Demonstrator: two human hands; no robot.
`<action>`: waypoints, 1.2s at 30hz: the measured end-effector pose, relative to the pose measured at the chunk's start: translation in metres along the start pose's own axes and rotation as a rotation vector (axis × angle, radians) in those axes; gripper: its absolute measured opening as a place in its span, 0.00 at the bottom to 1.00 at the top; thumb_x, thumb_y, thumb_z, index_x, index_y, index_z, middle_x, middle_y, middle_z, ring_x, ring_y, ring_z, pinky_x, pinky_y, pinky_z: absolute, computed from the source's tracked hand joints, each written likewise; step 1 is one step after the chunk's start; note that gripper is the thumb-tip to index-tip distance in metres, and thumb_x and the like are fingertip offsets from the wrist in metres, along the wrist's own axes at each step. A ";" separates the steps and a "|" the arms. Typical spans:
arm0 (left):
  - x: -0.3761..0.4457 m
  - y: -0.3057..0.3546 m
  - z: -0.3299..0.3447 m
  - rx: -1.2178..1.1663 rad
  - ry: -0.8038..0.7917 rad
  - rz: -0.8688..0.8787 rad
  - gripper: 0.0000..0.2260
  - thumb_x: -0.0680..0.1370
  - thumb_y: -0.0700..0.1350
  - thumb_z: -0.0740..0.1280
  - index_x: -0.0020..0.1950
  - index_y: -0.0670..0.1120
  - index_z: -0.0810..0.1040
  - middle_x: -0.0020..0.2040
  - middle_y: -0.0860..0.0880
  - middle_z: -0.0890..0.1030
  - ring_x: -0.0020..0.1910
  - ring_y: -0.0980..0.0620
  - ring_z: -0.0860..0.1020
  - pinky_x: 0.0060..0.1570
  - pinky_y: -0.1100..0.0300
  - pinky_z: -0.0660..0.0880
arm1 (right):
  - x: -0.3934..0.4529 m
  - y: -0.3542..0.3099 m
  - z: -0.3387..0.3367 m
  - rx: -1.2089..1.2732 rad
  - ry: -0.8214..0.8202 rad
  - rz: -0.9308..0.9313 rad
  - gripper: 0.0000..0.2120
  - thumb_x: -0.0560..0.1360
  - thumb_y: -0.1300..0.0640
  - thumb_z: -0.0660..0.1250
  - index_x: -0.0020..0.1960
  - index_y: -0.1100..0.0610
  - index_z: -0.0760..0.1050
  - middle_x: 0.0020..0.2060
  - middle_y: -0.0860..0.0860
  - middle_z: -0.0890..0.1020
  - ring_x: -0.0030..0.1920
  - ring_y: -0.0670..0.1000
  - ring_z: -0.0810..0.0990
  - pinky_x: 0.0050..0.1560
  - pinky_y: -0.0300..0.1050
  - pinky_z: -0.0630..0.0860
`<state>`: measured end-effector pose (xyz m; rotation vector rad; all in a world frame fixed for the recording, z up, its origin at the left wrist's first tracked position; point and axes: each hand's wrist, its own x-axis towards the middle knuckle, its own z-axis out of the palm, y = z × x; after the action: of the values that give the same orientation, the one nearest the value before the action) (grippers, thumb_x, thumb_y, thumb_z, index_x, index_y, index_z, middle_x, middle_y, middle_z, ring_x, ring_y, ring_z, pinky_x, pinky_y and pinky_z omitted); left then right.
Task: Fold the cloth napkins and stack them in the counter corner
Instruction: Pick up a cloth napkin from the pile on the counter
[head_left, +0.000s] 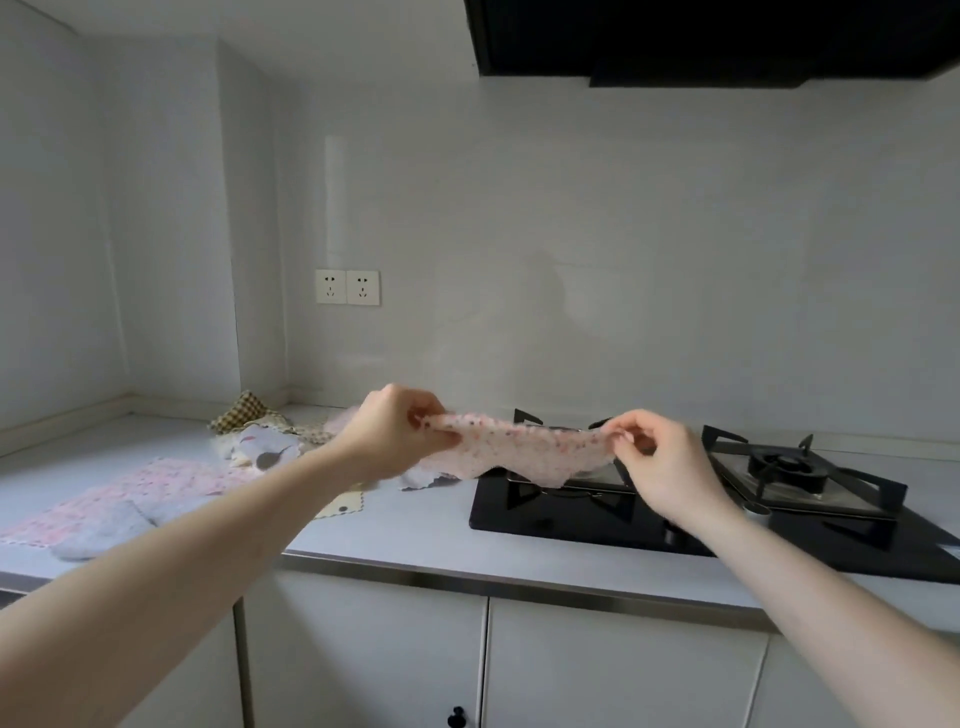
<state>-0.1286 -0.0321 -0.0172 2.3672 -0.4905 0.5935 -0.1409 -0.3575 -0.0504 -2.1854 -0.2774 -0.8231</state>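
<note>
A pink speckled napkin (524, 447) hangs stretched in the air above the counter and the stove's left edge. My left hand (400, 428) pinches its left corner. My right hand (660, 460) pinches its right corner. A loose pile of napkins (270, 439) lies behind my left arm, with a brown checked one (244, 410) on top at the back. Near the left edge, a flat pink napkin (130, 493) lies spread out, and a grey cloth (104, 530) rests on it. A cream napkin corner (343, 506) peeks out under my left forearm.
A black gas stove (727, 514) with pan supports fills the right of the grey counter (395, 535). The counter corner (132, 405) is at the far left. Two wall sockets (347, 287) sit on the backsplash, a black range hood (701, 41) hangs above, and white cabinet doors (597, 670) stand below.
</note>
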 end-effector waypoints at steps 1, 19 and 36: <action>-0.010 -0.005 0.008 0.015 -0.063 0.001 0.11 0.72 0.51 0.78 0.34 0.52 0.79 0.26 0.58 0.75 0.26 0.61 0.70 0.30 0.63 0.65 | -0.012 0.006 0.002 -0.021 -0.048 0.007 0.11 0.78 0.61 0.69 0.44 0.45 0.83 0.39 0.37 0.85 0.42 0.38 0.81 0.41 0.27 0.72; -0.036 -0.066 0.076 -0.001 -0.382 -0.271 0.06 0.74 0.44 0.72 0.40 0.44 0.78 0.36 0.52 0.76 0.36 0.54 0.73 0.37 0.61 0.69 | -0.026 0.071 0.073 -0.007 -0.187 0.258 0.03 0.77 0.55 0.72 0.48 0.46 0.82 0.41 0.44 0.85 0.43 0.44 0.83 0.49 0.43 0.79; -0.010 -0.113 0.132 0.063 -0.089 -0.387 0.07 0.74 0.52 0.66 0.40 0.50 0.75 0.38 0.54 0.81 0.38 0.54 0.79 0.37 0.58 0.75 | -0.013 0.106 0.139 -0.159 -0.047 0.287 0.09 0.78 0.55 0.70 0.58 0.48 0.78 0.43 0.40 0.81 0.42 0.44 0.80 0.48 0.50 0.80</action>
<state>-0.0444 -0.0353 -0.1692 2.4655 -0.0441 0.3305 -0.0391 -0.3273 -0.1906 -2.3246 0.0825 -0.6516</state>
